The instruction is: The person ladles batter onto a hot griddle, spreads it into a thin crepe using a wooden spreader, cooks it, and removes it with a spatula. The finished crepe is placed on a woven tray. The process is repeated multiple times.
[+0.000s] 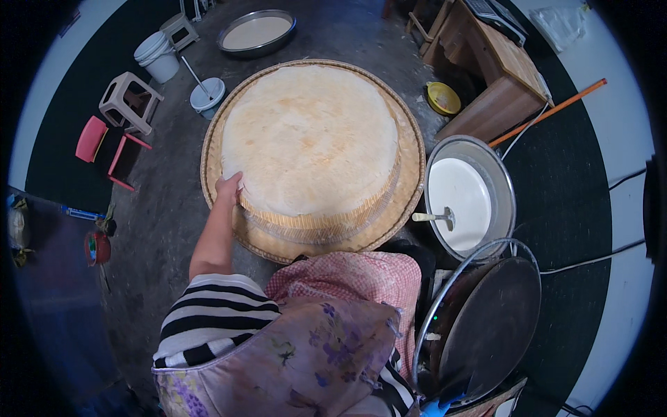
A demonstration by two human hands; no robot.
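Observation:
My left hand point(228, 183) is closed, pinching the left edge of a wide, pale round sheet of thin flatbread point(309, 135). The sheet lies over a straw-coloured woven mound point(333, 229), which sits in a large round wicker tray point(415, 167). My right hand is not in view; its striped sleeve shows at the bottom, partly hidden by my apron. To the right, a metal bowl point(506, 181) holds white batter point(462, 187), with a short-handled scraper point(432, 217) across it.
A dark round griddle point(497, 326) stands at lower right. A wooden desk point(486, 104), yellow bowl point(443, 97) and orange pole point(577, 94) are at upper right. Buckets point(154, 52), stools point(128, 94), a pink chair point(94, 135) and a pan point(257, 52) stand behind and left.

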